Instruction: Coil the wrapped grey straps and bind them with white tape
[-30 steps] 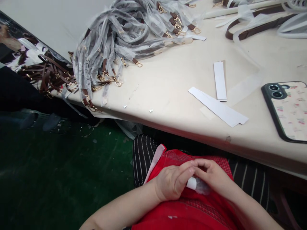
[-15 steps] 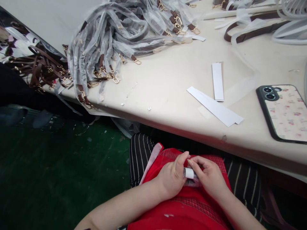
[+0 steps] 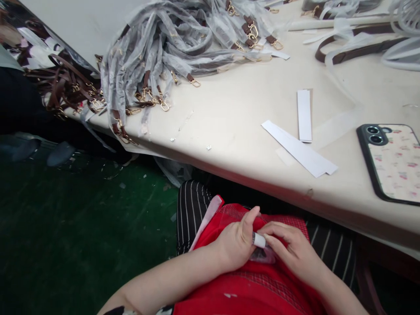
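Note:
Over the red apron on my lap, my left hand (image 3: 238, 240) is closed, thumb raised, around a small dark piece with a white band (image 3: 259, 239). My curled fingers hide most of that piece, so its kind cannot be made out. My right hand (image 3: 292, 247) touches the band's right end with thumb and forefinger tips pinched together. Just below the band, between the hands, shows a bit of clear plastic (image 3: 262, 256). Both hands are below the table's front edge.
Plastic-wrapped straps with gold clasps (image 3: 157, 57) are heaped on the table (image 3: 229, 113). White paper strips (image 3: 300, 148) and a phone in a flowered case (image 3: 395, 162) lie at right. Brown straps (image 3: 59, 83) are piled far left, by a person's dark-clothed legs (image 3: 22, 103).
My right hand has shifted slightly right and down, its fingers straighter, now at the band's end. The white band has tilted. The view has shifted a little, so the table things appear further right and lower.

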`<act>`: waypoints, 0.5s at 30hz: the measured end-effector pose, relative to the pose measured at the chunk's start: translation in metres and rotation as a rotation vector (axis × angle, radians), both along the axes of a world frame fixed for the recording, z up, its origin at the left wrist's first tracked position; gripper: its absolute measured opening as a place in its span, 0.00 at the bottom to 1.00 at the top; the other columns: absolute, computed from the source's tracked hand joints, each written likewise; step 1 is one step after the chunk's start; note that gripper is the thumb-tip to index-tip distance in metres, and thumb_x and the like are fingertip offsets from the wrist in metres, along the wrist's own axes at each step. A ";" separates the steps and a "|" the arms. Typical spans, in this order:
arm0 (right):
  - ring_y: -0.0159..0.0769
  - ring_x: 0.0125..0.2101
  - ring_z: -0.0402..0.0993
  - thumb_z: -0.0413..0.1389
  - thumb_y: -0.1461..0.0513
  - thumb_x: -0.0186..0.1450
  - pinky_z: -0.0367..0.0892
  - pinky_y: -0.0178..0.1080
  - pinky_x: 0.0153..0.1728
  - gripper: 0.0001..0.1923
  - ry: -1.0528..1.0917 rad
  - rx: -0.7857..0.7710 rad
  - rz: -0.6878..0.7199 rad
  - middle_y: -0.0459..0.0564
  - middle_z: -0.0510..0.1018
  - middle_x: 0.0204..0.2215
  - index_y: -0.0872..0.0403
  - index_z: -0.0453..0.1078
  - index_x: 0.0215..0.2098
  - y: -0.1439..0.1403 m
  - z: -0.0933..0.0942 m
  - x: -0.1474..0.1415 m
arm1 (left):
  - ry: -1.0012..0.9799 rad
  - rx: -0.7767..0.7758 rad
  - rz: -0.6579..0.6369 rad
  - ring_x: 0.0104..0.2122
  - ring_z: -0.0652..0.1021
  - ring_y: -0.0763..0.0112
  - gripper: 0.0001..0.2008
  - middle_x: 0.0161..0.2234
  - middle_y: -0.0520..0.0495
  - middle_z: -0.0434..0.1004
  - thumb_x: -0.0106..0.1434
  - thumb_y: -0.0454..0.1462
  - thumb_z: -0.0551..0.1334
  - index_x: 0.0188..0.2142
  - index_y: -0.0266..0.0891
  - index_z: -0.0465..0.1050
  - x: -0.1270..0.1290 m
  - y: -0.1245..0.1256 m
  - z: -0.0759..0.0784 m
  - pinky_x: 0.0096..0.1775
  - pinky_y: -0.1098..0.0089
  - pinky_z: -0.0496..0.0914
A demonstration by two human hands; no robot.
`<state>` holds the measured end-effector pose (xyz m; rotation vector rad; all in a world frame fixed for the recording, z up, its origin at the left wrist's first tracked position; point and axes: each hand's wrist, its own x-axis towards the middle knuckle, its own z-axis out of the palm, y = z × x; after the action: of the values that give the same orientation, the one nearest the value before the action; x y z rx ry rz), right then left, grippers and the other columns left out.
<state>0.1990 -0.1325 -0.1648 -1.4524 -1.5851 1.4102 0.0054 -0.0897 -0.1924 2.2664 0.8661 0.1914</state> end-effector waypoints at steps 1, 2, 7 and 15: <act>0.41 0.38 0.76 0.49 0.54 0.72 0.69 0.41 0.42 0.16 0.016 0.012 0.016 0.53 0.80 0.37 0.51 0.76 0.41 -0.001 0.003 0.001 | -0.011 -0.021 0.005 0.45 0.80 0.52 0.47 0.60 0.30 0.66 0.66 0.37 0.57 0.66 0.40 0.16 0.000 0.000 0.000 0.42 0.53 0.78; 0.42 0.40 0.76 0.48 0.54 0.73 0.69 0.41 0.43 0.16 0.027 0.025 0.027 0.54 0.80 0.40 0.51 0.76 0.44 -0.001 0.005 0.002 | -0.024 -0.042 0.013 0.46 0.80 0.52 0.48 0.60 0.31 0.66 0.65 0.36 0.58 0.66 0.41 0.16 -0.001 0.001 0.000 0.43 0.53 0.78; 0.42 0.45 0.75 0.45 0.56 0.74 0.68 0.41 0.48 0.17 0.022 0.070 0.007 0.54 0.79 0.46 0.49 0.74 0.49 -0.007 0.002 0.002 | -0.080 -0.100 0.044 0.50 0.78 0.52 0.47 0.62 0.32 0.65 0.65 0.35 0.58 0.67 0.43 0.18 -0.002 0.003 0.002 0.47 0.52 0.77; 0.42 0.53 0.70 0.45 0.59 0.74 0.65 0.43 0.54 0.17 -0.003 0.148 0.027 0.50 0.75 0.52 0.42 0.73 0.53 -0.017 -0.002 0.001 | -0.116 -0.120 0.075 0.50 0.78 0.54 0.48 0.61 0.33 0.65 0.63 0.34 0.58 0.67 0.42 0.20 -0.004 0.003 -0.001 0.47 0.52 0.76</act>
<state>0.1997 -0.1497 -0.1667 -1.3517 -1.6793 1.2766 0.0011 -0.0867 -0.1938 2.0924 0.8788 0.2940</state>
